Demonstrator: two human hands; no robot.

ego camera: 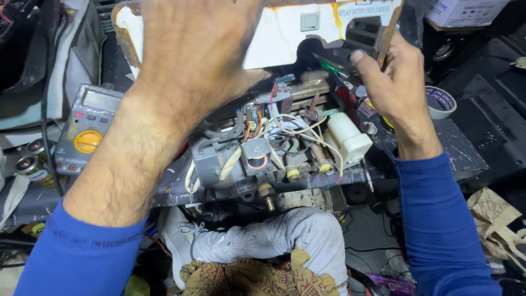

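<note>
A rusty white metal panel (285,33) stands tilted up over an opened gas appliance body (274,153) full of wires, brass fittings and a white cylinder-shaped part (346,137). My left hand (192,49) lies flat against the panel's left half, fingers spread over it. My right hand (392,82) grips the panel's right edge, with its thumb hooked into the cut-out by a dark plastic piece. Both arms wear blue sleeves.
A grey multimeter with a yellow dial (85,131) lies at the left beside small batteries (27,164). A roll of tape (441,101) sits at the right on the dark worktop (466,159). My knee in grey trousers (274,235) is below; a cardboard box (466,11) stands top right.
</note>
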